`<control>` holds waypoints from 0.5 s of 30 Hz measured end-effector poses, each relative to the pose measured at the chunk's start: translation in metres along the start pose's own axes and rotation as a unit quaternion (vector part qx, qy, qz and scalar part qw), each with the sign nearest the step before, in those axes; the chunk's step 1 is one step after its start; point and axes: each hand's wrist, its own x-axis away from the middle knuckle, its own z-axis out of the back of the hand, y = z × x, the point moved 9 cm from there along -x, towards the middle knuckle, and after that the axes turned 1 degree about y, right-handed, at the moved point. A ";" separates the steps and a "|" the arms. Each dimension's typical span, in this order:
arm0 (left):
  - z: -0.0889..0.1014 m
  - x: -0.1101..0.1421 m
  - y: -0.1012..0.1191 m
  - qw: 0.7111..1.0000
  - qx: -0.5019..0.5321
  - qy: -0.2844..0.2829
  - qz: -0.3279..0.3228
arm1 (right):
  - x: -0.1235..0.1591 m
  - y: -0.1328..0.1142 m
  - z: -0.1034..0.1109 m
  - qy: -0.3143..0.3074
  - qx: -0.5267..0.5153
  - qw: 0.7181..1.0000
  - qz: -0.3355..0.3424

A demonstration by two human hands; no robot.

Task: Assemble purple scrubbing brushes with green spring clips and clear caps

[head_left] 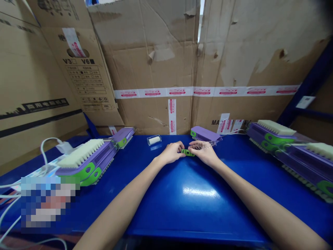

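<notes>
My left hand (173,151) and my right hand (204,152) meet at the far middle of the blue table (187,205). Both pinch a small green plastic part (187,152) lying between them on the table top. The fingers of each hand are curled onto its ends. A thin metal spring (205,146) lies over my right hand's fingers. Just behind the right hand sits a purple brush body (205,134) with a green clip.
Stacked purple and green brushes with white bristles (85,161) lie at the left, and more of these brushes (288,146) at the right. A small clear box (154,140) stands behind my left hand. Cardboard sheets (166,62) wall the back. White cables (49,142) run at the left edge.
</notes>
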 end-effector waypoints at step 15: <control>-0.001 -0.005 -0.015 0.959 0.265 0.061 0.080 | -0.003 0.003 0.004 0.009 0.047 0.998 0.044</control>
